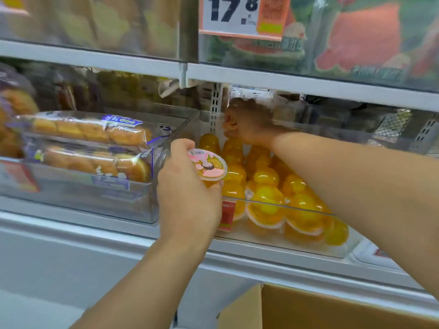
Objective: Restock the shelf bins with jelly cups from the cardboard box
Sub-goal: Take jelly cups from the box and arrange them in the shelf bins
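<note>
My left hand (187, 193) grips an orange jelly cup (209, 166) with a pink printed lid, held just in front of the left end of a clear shelf bin (342, 251). Several orange jelly cups (268, 193) fill that bin, most lying lid-down. My right hand (247, 122) reaches deep over the bin, fingers curled near the back; what it holds, if anything, is hidden. The cardboard box (308, 309) sits open below the shelf at the bottom right.
A clear bin of wrapped bread rolls (90, 148) stands left of the jelly bin. A perforated shelf upright (216, 108) rises behind the cups. Above hangs a price sign (240, 15) and an upper shelf of watermelon-print packs (361, 41).
</note>
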